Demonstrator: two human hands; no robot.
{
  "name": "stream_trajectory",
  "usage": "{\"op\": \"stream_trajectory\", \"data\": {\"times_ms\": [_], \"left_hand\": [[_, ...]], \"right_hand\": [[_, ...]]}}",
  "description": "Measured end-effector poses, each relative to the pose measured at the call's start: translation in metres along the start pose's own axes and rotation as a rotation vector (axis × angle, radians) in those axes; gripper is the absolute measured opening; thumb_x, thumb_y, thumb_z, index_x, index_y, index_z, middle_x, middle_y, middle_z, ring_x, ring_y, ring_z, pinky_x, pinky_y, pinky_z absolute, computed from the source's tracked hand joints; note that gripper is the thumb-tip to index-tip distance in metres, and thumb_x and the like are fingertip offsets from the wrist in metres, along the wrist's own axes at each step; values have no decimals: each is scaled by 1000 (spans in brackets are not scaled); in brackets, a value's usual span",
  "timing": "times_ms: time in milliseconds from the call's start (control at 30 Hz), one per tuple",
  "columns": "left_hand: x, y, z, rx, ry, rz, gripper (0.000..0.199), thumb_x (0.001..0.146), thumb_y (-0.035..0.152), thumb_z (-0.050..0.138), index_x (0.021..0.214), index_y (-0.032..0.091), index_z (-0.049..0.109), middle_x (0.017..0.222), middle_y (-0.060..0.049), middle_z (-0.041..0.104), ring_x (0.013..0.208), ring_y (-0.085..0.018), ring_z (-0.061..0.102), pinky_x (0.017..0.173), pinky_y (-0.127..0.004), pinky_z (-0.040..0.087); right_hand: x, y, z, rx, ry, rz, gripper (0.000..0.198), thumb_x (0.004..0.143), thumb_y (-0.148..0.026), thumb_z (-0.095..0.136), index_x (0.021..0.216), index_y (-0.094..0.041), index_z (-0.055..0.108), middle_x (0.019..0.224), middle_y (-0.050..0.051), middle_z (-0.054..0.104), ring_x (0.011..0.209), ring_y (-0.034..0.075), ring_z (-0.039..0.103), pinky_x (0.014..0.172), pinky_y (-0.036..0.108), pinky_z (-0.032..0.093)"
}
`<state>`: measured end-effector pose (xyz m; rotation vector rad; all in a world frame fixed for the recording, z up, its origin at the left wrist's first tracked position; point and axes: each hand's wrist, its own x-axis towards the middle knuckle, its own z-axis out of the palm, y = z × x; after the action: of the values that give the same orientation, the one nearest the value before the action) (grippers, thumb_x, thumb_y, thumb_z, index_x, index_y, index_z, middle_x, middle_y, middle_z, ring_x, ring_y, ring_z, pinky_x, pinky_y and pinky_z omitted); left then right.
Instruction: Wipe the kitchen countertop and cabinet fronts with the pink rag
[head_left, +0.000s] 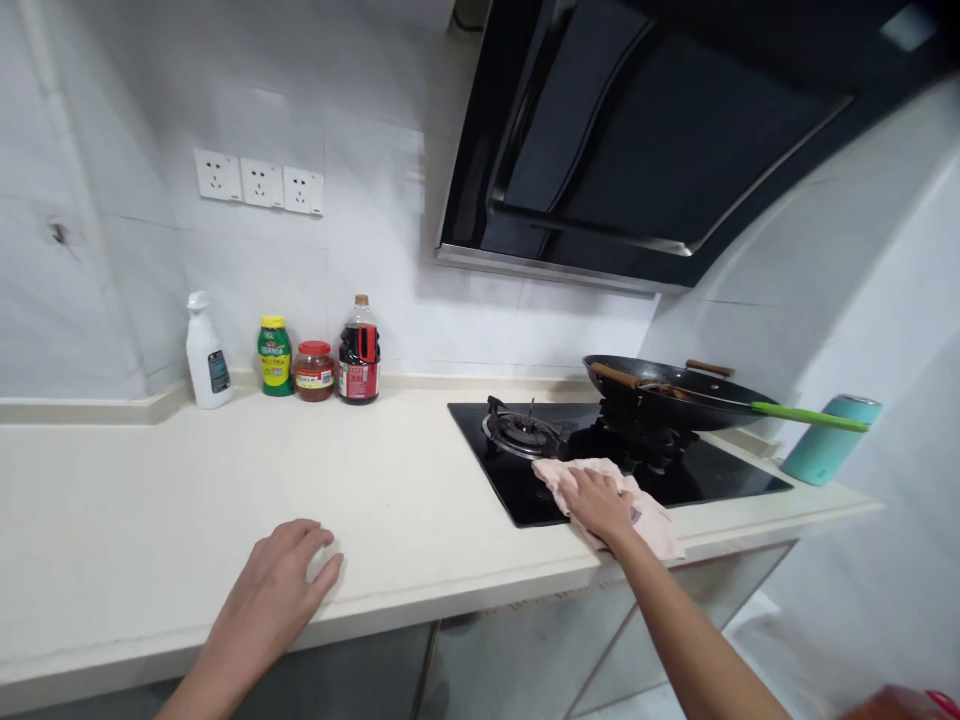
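My right hand presses a pale pink cloth onto the front of the black gas stove, its fingers bent over the fabric. Part of the cloth spreads past the stove's front edge onto the counter. Just behind the cloth is the left burner, with no pot on it. Farther left, my left hand is at the front edge of the white counter. It holds nothing, and its thumb is apart from the loosely bent fingers.
A black wok with a green-handled utensil sits on the right burner, beside a teal canister. Along the wall stand a white spray bottle, a green bottle, a red-lidded jar and a dark sauce bottle. A range hood overhangs the stove.
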<state>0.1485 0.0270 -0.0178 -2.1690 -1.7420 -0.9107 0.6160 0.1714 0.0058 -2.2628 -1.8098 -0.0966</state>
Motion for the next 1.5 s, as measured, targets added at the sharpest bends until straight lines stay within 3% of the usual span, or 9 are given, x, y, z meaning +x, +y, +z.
{"op": "stream_trajectory", "data": {"times_ms": [167, 433, 633, 833, 1033, 1167, 1267, 1400, 1500], "left_hand": [[1, 4, -2, -43, -12, -17, 28, 94, 42, 50, 99, 23, 70, 112, -9, 72, 112, -29, 65, 94, -45, 49], [5, 10, -20, -319, -44, -191, 43, 96, 57, 41, 101, 25, 69, 111, -5, 73, 109, -25, 66, 98, -43, 50], [6, 0, -20, -382, -86, -238, 46, 93, 59, 40, 99, 25, 71, 110, -6, 74, 110, -27, 66, 100, -45, 50], [3, -2, -18, -288, -124, -163, 43, 90, 61, 47, 100, 26, 70, 114, -6, 73, 114, -28, 64, 101, -45, 48], [3, -4, -13, -249, -106, -167, 44, 89, 61, 49, 102, 25, 71, 117, -7, 73, 115, -29, 64, 101, -45, 48], [3, -5, -14, -233, -102, -151, 40, 89, 58, 50, 102, 26, 71, 117, -7, 73, 114, -29, 64, 101, -44, 49], [3, -5, -15, -235, -87, -145, 39, 89, 57, 51, 101, 26, 71, 116, -7, 74, 113, -28, 65, 100, -45, 50], [4, -2, -13, -226, -73, -148, 38, 90, 56, 51, 100, 26, 72, 114, -7, 73, 111, -28, 65, 98, -44, 50], [5, 0, -11, -186, -98, -138, 37, 89, 54, 51, 99, 26, 73, 114, -7, 72, 112, -30, 64, 97, -46, 49]], "right_hand": [[-44, -64, -2, 57, 8, -154, 54, 101, -47, 32, 145, -24, 53, 155, 14, 45, 142, 37, 35, 111, 63, 25], [-169, -191, -10, 298, -8, -725, 32, 100, -38, 46, 127, -32, 62, 142, 5, 58, 127, 27, 48, 100, 47, 33], [-227, -209, 13, 368, 101, -1059, 40, 84, -37, 74, 120, -30, 59, 136, 5, 58, 117, 27, 50, 96, 47, 32], [-170, -118, 22, 292, 101, -880, 76, 72, -38, 85, 140, -32, 52, 149, 8, 51, 137, 32, 41, 109, 50, 29], [-107, 4, 47, 344, 261, -726, 43, 87, -48, 55, 123, -25, 65, 140, 10, 58, 130, 31, 48, 111, 49, 34], [-83, 80, 54, 315, 369, -356, 49, 88, -50, 42, 117, -20, 68, 135, 15, 60, 126, 32, 50, 111, 46, 36], [-83, 144, 45, 229, 301, -46, 52, 85, -51, 41, 113, -19, 70, 129, 18, 62, 125, 37, 52, 110, 52, 37], [-119, 219, 34, 271, 95, 266, 45, 78, -61, 50, 95, -28, 75, 95, 19, 68, 103, 42, 65, 90, 57, 46], [-145, 244, 24, 332, 156, 431, 50, 80, -69, 45, 90, -30, 74, 87, 19, 69, 93, 42, 68, 81, 55, 50]]}}
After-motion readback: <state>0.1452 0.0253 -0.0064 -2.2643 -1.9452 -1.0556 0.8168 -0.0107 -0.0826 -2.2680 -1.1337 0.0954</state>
